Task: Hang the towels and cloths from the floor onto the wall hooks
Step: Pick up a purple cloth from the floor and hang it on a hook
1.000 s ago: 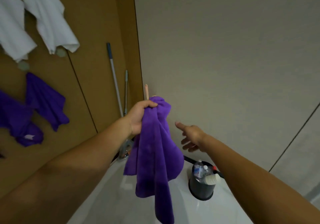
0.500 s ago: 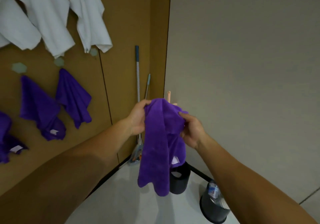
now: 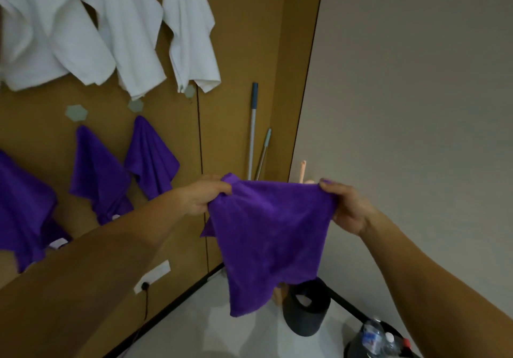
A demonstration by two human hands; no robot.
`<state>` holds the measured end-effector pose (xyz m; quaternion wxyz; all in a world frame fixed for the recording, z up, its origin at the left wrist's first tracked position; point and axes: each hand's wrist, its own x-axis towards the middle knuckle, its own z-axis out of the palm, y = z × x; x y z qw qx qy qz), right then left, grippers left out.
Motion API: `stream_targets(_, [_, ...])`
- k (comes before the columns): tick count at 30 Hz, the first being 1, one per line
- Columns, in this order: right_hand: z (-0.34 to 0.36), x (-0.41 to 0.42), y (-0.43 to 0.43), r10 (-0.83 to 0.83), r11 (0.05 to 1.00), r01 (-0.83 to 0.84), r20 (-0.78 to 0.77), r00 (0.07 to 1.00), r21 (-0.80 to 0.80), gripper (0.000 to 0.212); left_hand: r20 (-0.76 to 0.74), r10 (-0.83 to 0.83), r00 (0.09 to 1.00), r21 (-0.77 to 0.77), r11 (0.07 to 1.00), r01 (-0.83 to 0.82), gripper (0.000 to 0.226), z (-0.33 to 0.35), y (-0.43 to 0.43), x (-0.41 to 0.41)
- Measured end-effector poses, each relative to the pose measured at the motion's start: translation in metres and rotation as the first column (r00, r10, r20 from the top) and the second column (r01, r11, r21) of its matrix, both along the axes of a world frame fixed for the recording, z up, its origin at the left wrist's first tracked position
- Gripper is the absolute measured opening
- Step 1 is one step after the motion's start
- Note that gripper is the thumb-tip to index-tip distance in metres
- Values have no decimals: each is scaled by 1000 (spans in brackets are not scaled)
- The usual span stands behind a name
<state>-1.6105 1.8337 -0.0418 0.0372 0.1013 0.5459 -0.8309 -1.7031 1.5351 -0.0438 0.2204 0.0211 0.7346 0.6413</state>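
Note:
A purple cloth [image 3: 270, 235] hangs spread out in front of me, stretched along its top edge. My left hand [image 3: 201, 198] pinches its left corner and my right hand [image 3: 345, 208] pinches its right corner. On the brown wall to the left, three white towels [image 3: 122, 30] hang in an upper row, and purple cloths [image 3: 151, 158] hang below them. Pale hexagonal hooks [image 3: 76, 112] sit on the wall between the rows; one further hexagon [image 3: 189, 90] shows by the rightmost white towel.
Two mop handles [image 3: 253, 130] lean in the corner. A dark bin [image 3: 306, 309] stands on the pale floor below the cloth, and a second bin holding a water bottle [image 3: 372, 335] sits at bottom right. A wall socket [image 3: 152, 276] with a black cord is low on the brown wall.
My right hand reached over, took hold of the cloth and pulled it open sideways. The view swung left toward the brown wall, bringing more hung towels into sight.

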Motion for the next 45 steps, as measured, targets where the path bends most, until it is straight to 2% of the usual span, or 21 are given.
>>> stream_targets(1, [2,-8,4,-92,995,90,-56,994,-34,18,-53,68,996,-59,996,-71,6,0,-5,-3])
stream_targets(4, [1,-30,14,-189,980,194,-106,976,39,40,-183,224,957,-223,939,-262,12,-4,-19,-17])
stream_targets(7, [-6,-49,19,-125,946,133,-44,991,296,45,-179,344,922,-250,890,-381,23,-9,-31,-23])
stream_targets(9, [1,-64,20,-125,876,143,-71,990,461,40,-169,424,890,-275,846,-456,33,-8,-36,-24])
stream_targets(10, [7,-71,21,-150,852,185,-109,983,489,37,-143,463,875,-257,836,-484,37,-6,-38,-25])
stream_targets(11, [13,-79,22,-170,848,222,-150,974,481,36,-99,500,861,-203,836,-509,43,-3,-39,-27])
stream_targets(13, [21,-95,26,-179,919,243,-221,959,311,37,22,561,828,-52,827,-559,56,6,-38,-33])
stream_targets(15, [13,-106,27,-105,981,138,-225,969,134,41,123,576,808,94,804,-588,58,17,-34,-36])
stream_targets(16, [2,-109,26,-8,988,36,-181,983,149,43,150,562,813,145,801,-580,56,21,-31,-36])
stream_targets(18, [-21,-114,23,187,942,-169,-34,982,291,48,154,517,842,189,821,-538,48,24,-24,-35])
stream_targets(20, [-31,-130,28,149,928,-141,3,989,345,49,120,516,848,144,836,-529,37,21,-18,-34])
stream_targets(22, [-29,-147,38,16,964,-3,-50,999,265,40,82,559,825,76,822,-564,28,15,-18,-35])
stream_targets(24, [-21,-158,47,-36,973,55,-92,995,222,25,52,600,799,10,799,-601,27,11,-23,-38])
stream_targets(26, [-19,-164,50,-4,959,40,-129,992,279,15,51,620,783,-36,785,-619,31,5,-28,-40])
stream_targets(30, [-22,-168,46,45,934,29,-199,979,357,19,46,680,732,-66,733,-677,26,0,-33,-39])
stream_targets(34, [-25,-166,41,50,939,36,-238,970,341,9,0,736,677,-149,669,-728,8,-5,-38,-37])
stream_targets(38, [-27,-164,38,73,941,16,-251,965,337,18,-68,780,622,-130,611,-781,24,-13,-47,-39])
stream_targets(41, [-29,-163,36,120,898,4,-254,960,440,22,-150,790,594,-128,580,-804,26,-16,-51,-39])
stream_targets(45, [-34,-165,29,106,807,89,-291,951,584,10,-243,753,612,-132,599,-790,18,-15,-54,-38])
